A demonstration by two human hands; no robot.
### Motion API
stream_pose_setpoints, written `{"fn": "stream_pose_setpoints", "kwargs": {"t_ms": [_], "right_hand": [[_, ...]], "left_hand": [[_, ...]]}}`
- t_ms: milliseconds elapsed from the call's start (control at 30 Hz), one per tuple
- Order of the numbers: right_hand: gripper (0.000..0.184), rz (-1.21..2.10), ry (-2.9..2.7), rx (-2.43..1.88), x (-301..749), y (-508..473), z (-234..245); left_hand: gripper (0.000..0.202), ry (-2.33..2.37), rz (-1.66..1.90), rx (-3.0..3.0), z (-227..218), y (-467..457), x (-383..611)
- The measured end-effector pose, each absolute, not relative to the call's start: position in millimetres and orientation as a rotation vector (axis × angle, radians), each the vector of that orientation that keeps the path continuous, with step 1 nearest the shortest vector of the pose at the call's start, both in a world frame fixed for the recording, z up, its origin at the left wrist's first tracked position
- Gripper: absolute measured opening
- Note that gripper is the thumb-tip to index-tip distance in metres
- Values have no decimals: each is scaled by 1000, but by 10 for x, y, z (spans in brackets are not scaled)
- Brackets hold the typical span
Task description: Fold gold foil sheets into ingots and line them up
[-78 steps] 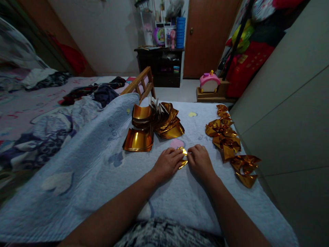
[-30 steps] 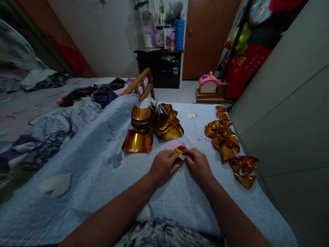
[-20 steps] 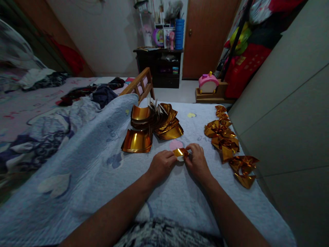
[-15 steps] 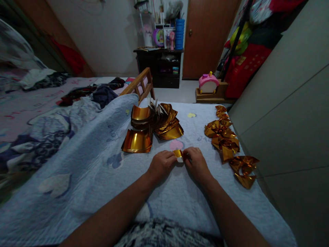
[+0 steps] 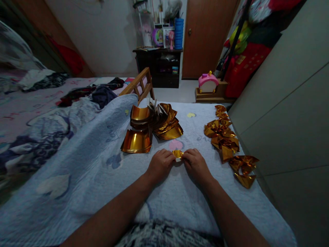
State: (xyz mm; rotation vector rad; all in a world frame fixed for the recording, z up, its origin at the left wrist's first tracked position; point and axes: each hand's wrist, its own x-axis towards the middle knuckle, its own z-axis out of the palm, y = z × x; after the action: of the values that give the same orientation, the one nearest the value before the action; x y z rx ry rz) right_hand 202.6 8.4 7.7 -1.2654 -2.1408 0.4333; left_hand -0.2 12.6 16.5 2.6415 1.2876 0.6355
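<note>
Nearest the wearer, patterned clothing (image 5: 167, 236) borders a blue quilt (image 5: 108, 202). Over the quilt, the left hand (image 5: 159, 163) and the right hand (image 5: 197, 164) face each other, fingertips closed on opposite ends of a small gold foil piece (image 5: 177, 153). The piece lies between them; a pale underside shows along its near edge. Whether it touches the quilt cannot be determined.

Handling assessment: the piece appears very light, thin and pliable, probably slick on the gold face and prone to creasing or tearing if pulled. The ends or folded edges, pinched lightly between thumb and finger, seem the soundest hold; the middle would likely crush.

Beyond, to the right, a row of folded gold pieces (image 5: 226, 149) runs along the quilt's edge. Ahead and left, fanned gold sheets (image 5: 137, 140) lie in curved stacks. Farther off stand a wooden rail (image 5: 146, 72), a pink toy (image 5: 208, 83), a dark cabinet (image 5: 156, 68) and a brown door (image 5: 205, 41).
</note>
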Motion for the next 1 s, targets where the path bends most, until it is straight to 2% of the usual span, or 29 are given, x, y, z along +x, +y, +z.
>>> {"fn": "stream_pose_setpoints", "kwargs": {"t_ms": [433, 700, 1000], "right_hand": [[15, 500, -2129, -1298, 2025, 60, 64], [12, 576, -2061, -1382, 2010, 63, 71], [9, 498, -2018, -1534, 1952, 96, 39]], "left_hand": [[10, 1334, 636, 2489, 154, 136, -47], [21, 1362, 584, 2475, 122, 168, -35], [9, 1470, 562, 2369, 153, 148, -9]]}}
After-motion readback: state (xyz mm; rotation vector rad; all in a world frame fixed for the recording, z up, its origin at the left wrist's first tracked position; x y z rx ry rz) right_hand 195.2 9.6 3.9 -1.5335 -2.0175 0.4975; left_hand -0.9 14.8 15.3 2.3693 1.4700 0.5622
